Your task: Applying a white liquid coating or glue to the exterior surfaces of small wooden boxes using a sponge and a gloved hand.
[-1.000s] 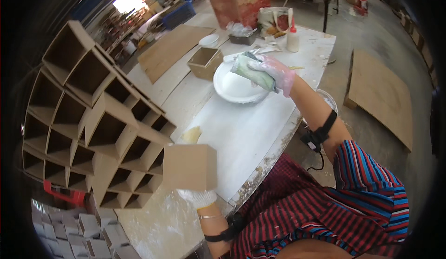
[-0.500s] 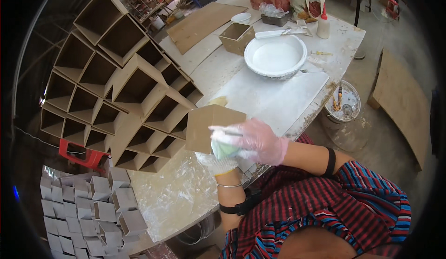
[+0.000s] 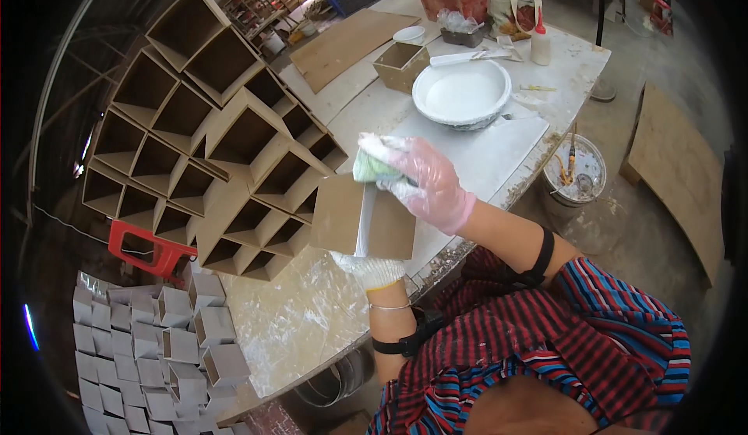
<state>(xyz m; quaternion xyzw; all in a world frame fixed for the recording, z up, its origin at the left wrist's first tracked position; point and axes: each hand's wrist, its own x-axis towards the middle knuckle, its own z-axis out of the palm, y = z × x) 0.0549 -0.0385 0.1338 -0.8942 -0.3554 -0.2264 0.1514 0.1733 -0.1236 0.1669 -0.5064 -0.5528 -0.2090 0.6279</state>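
My left hand [image 3: 369, 269], in a white knit glove, supports a brown cardboard-like box [image 3: 335, 215] from below; its fingers are mostly hidden by the box. A wet white stripe runs down the edge between two of the box's faces. My right hand [image 3: 433, 182], in a thin pink glove smeared white, grips a pale green sponge [image 3: 369, 168] at the top end of that stripe. Beyond the box stands a wide white basin [image 3: 461, 92] of white liquid, with a white-coated flat tool [image 3: 460, 58] lying across its far rim.
Stacked open brown boxes [image 3: 241, 143] rise on the left, above a red plastic stool [image 3: 152, 252]. Several grey-coated boxes [image 3: 187, 341] lie lower left. A small box [image 3: 401, 65] and a red-capped bottle [image 3: 539, 45] stand on the table; a bucket [image 3: 575, 170] sits beyond its right edge.
My right hand has moved the sponge up and away from my left wrist to the box's far edge. A white stripe now shows along the box's edge, and the box has turned slightly.
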